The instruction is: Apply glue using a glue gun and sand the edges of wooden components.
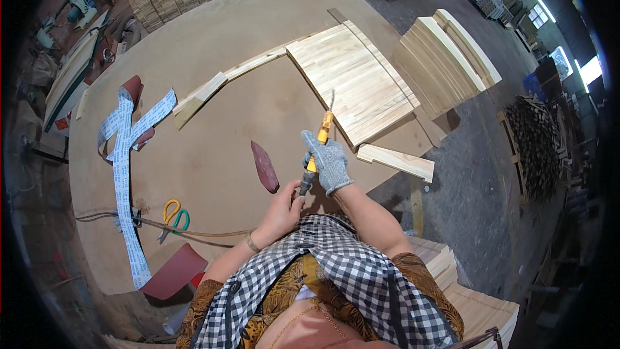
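The gloved right hand (329,161) grips a yellow tool (325,125) while the bare left hand (282,211) pinches its rear end, apparently readying it; the next move likely calls for a steady hold and guiding the thin tip toward the wooden panel (358,77) ahead. A maroon block (263,167) lies just left of the hands, with scissors (179,218) and a cable (213,233) farther left, the latter a possible snag.

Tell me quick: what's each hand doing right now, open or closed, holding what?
Left hand: bare, closed on the dark rear end of the yellow tool.
Right hand: gloved, closed around the yellow tool.
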The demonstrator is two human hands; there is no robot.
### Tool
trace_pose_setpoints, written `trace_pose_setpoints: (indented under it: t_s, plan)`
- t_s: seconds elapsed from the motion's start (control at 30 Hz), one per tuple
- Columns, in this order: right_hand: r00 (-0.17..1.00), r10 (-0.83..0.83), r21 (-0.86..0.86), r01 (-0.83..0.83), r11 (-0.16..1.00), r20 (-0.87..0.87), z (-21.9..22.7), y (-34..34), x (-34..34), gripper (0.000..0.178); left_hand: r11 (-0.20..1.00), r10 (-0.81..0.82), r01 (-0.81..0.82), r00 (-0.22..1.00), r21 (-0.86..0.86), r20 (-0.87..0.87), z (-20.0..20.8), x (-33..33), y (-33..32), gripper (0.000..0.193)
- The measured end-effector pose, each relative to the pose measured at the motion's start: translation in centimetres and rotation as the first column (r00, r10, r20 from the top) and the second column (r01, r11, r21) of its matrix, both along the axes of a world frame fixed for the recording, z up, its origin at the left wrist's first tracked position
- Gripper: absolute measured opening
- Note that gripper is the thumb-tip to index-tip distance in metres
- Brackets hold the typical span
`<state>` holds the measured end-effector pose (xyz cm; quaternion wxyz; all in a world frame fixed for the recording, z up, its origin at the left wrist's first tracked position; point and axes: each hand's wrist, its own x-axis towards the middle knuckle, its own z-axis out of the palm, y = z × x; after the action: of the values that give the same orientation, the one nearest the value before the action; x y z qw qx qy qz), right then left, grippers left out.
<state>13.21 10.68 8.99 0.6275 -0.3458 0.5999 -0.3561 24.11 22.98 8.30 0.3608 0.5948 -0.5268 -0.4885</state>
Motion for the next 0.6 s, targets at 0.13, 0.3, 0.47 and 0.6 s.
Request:
trace_pose_setpoints:
  t_s: [0.13, 0.3, 0.47, 0.6]
  plan:
    - [0.998, -0.042, -0.014, 0.043, 0.999, 0.04, 0.5, -2.4, 0.2, 0.041, 0.996, 0.075, -0.08, 0.991, -0.041, -0.114, 1.1, 0.1, -1.0, 0.032]
    - [0.958, -0.27, -0.006, 0.272, 0.962, 0.095, -0.7, -5.9, -1.0, 0.037, 0.963, 0.065, -0.02, 0.985, -0.268, 0.158, 1.7, 1.3, -2.7, 0.027]
    - [0.999, 0.03, 0.047, -0.031, 0.998, 0.012, 0.0, -4.0, 1.8, 0.044, 0.994, -0.056, 0.04, 0.986, 0.106, 0.157, 3.2, 1.7, -1.3, 0.025]
    - [0.995, -0.047, -0.04, 0.051, 0.998, 0.083, 1.3, -7.2, 0.8, 0.038, 0.977, 0.094, -0.083, 0.994, -0.196, 0.048, 1.8, 2.1, -0.8, 0.031]
